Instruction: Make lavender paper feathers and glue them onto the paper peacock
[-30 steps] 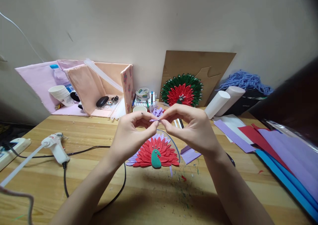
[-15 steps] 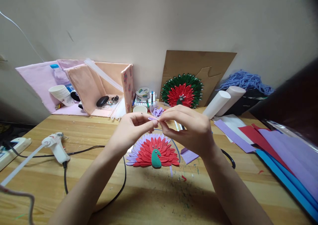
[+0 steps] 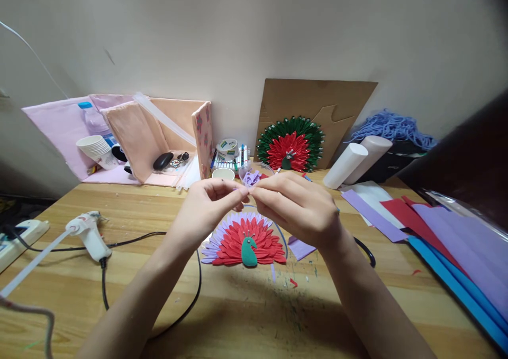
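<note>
My left hand (image 3: 206,208) and my right hand (image 3: 299,208) meet at the fingertips above the table, both pinching a small lilac paper strip (image 3: 243,190). Directly below them lies a paper peacock (image 3: 246,240) with red and lilac petals and a teal body. A lilac paper scrap (image 3: 300,246) rests just right of it, under my right wrist. Most of the strip is hidden by my fingers.
A white glue gun (image 3: 89,235) with a black cord (image 3: 159,237) lies at the left, beside a power strip (image 3: 19,237). A finished green and red peacock (image 3: 291,148) leans on cardboard (image 3: 317,102). Coloured paper sheets (image 3: 456,237) cover the right side. A pink box (image 3: 159,137), paper cups (image 3: 95,150) and markers stand behind.
My right hand has rolled palm-down and shifted slightly left and lower, its fingers closing flatter over the strip. My left hand has barely moved.
</note>
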Tool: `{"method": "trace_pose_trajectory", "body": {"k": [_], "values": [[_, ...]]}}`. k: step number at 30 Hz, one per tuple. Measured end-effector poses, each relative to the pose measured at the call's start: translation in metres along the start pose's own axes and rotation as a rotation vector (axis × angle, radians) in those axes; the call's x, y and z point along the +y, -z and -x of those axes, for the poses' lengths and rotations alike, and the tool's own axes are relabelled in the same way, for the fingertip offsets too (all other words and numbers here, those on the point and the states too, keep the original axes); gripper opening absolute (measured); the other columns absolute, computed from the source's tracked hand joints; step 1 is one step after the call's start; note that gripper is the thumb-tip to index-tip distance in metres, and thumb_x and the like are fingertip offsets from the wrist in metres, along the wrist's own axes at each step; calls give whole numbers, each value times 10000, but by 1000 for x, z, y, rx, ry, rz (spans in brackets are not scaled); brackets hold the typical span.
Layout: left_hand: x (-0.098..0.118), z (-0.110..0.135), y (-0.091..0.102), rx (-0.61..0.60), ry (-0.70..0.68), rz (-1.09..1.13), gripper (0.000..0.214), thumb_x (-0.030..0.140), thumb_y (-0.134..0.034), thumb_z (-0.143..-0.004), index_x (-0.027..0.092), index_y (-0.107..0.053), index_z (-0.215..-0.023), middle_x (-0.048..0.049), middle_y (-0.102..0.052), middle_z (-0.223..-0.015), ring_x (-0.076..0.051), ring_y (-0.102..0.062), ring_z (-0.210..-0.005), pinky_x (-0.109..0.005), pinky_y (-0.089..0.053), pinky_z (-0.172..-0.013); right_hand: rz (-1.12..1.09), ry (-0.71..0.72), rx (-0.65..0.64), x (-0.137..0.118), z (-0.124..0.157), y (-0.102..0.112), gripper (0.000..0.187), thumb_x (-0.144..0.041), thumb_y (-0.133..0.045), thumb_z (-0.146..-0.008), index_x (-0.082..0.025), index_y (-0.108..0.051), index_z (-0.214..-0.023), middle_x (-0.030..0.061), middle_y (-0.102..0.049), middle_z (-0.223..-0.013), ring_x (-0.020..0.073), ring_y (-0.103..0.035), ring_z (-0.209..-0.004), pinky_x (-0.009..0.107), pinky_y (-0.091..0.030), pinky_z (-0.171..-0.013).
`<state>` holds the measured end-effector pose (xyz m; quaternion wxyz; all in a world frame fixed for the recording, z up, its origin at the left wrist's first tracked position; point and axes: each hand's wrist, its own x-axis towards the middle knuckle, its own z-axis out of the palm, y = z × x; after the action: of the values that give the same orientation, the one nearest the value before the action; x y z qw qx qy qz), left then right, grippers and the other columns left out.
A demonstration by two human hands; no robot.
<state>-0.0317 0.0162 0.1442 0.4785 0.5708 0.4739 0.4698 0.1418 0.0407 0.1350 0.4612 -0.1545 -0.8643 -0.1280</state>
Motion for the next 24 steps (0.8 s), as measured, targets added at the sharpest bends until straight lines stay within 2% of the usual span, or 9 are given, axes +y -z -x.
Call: {"method": "trace_pose_trajectory", "body": {"k": [3, 7, 11, 14, 17, 21, 24], "values": [[-2, 0, -1, 45, -65, -4, 118, 262, -687, -686, 148, -661, -693, -1, -641, -611, -97, -577, -582, -202, -466, -567, -91, -155, 26, -2, -4, 0, 111, -131, -584, -789, -190, -626, -873, 44, -667, -816, 154, -611, -764, 291, -514, -687], [-2, 5, -4, 92, -210, -39, 84, 222, -676, -704, 149, -660, -742, -18, -667, -701, -105, -602, -634, -211, -487, -599, -334, -419, 2, -5, -7, 1, 80, -154, -600, -767, -174, -621, -841, 29, -649, -779, 138, -597, -709, 278, -501, -642], [0, 12, -6, 121, -421, -201, 44, 141, -653, -710, 155, -661, -751, -13, -656, -715, -101, -595, -658, -211, -488, -624, -500, -560, -4, -9, -6, 3, 64, -130, -621, -732, -166, -618, -785, 17, -629, -748, 130, -588, -684, 275, -487, -627], [3, 15, -7, 169, -570, -319, 85, 98, -648, -695, 155, -662, -756, -6, -645, -702, -92, -577, -646, -207, -481, -619, -532, -591, 7, -10, -6, 5, 72, -115, -623, -715, -170, -620, -761, 13, -628, -731, 127, -583, -660, 275, -478, -610], [4, 15, -6, 193, -637, -377, 96, 84, -644, -687, 155, -659, -750, -3, -642, -689, -90, -572, -632, -208, -482, -605, -495, -582, 13, -10, -6, 7, 85, -109, -611, -710, -184, -625, -749, 7, -628, -711, 127, -578, -637, 273, -472, -588], [2, 13, -5, 161, -597, -363, 66, 94, -638, -693, 148, -652, -728, -12, -650, -697, -98, -588, -636, -217, -504, -613, -374, -534, 16, -9, -6, 9, 101, -118, -591, -718, -210, -628, -741, -4, -637, -690, 127, -579, -617, 266, -473, -577], [1, 10, -4, 126, -529, -347, 52, 107, -633, -699, 141, -656, -731, -25, -663, -713, -107, -602, -645, -226, -519, -627, -242, -448, 7, -9, -7, 8, 119, -113, -578, -729, -220, -629, -745, -6, -641, -669, 123, -576, -590, 258, -472, -568]]}}
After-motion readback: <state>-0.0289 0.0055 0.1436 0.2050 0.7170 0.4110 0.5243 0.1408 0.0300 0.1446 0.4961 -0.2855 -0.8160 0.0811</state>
